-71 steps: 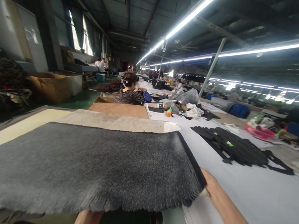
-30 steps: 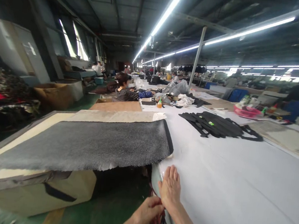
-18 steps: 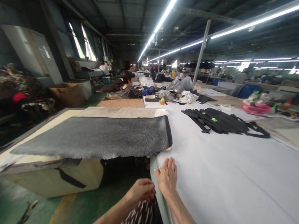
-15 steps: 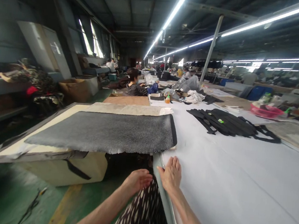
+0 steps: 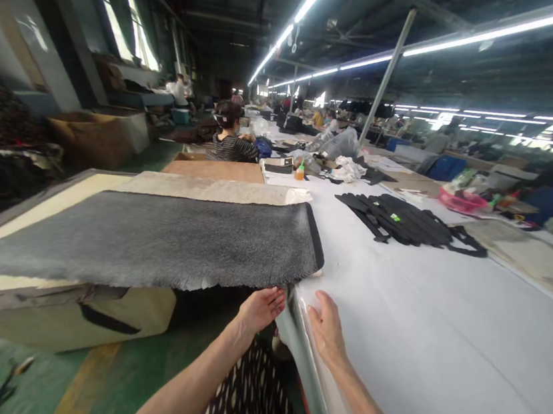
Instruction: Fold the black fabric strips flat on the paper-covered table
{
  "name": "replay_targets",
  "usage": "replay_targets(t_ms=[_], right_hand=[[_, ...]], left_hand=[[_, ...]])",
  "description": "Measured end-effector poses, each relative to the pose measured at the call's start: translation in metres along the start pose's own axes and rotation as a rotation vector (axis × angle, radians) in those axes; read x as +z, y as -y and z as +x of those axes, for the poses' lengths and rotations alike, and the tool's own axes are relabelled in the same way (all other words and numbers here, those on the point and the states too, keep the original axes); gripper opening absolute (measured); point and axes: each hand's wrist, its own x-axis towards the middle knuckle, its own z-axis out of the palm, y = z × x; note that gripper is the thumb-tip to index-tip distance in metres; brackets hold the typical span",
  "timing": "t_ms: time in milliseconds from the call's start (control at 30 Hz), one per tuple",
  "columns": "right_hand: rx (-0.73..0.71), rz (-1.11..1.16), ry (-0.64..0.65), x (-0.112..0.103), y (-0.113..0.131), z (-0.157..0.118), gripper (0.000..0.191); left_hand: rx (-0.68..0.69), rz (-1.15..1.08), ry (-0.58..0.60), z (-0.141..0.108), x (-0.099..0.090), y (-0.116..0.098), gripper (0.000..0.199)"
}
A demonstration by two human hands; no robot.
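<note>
A grey fuzzy fabric piece (image 5: 166,237) with a dark band on its right end lies across a cream padded surface, its right end reaching the white table (image 5: 421,345). My left hand (image 5: 260,307) is just below the fabric's near edge, fingers loosely curved and holding nothing; whether the fingertips touch the cloth I cannot tell. Over the table's near left edge, my right hand (image 5: 328,324) is open, thumb and fingers apart, close to the fabric's dark corner. It holds nothing.
Black fabric pieces with straps (image 5: 401,219) lie farther back on the table. Behind them are an orange bottle (image 5: 300,171), a pink basket (image 5: 461,201) and crumpled plastic (image 5: 339,144). A person in a striped top (image 5: 234,145) sits beyond. A cream block (image 5: 115,325) stands below the fabric.
My left hand has risen toward the fabric's near edge. My right hand has turned from palm-down on the table to its side, thumb and fingers apart. The view has shifted forward and right.
</note>
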Motion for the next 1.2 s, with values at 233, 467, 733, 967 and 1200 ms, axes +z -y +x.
replay_targets(t_ms=[233, 467, 733, 967, 1200], right_hand=[[0.018, 0.081, -0.059, 0.000, -0.001, -0.005, 0.037], [0.082, 0.120, -0.040, -0.008, 0.010, -0.009, 0.031], [0.249, 0.344, -0.012, -0.033, 0.016, 0.014, 0.044], [0.373, 0.395, -0.030, -0.043, 0.008, 0.023, 0.048], [0.380, 0.443, -0.017, -0.044, 0.015, 0.023, 0.044]], left_hand=[[-0.020, -0.001, 0.084, 0.014, 0.016, 0.001, 0.014], [0.025, 0.110, 0.088, 0.013, 0.014, -0.003, 0.021], [0.058, 0.143, 0.231, 0.013, 0.025, 0.006, 0.026], [0.010, 0.083, 0.300, 0.014, 0.034, 0.017, 0.024], [0.000, -0.003, 0.477, 0.012, 0.043, 0.025, 0.022]])
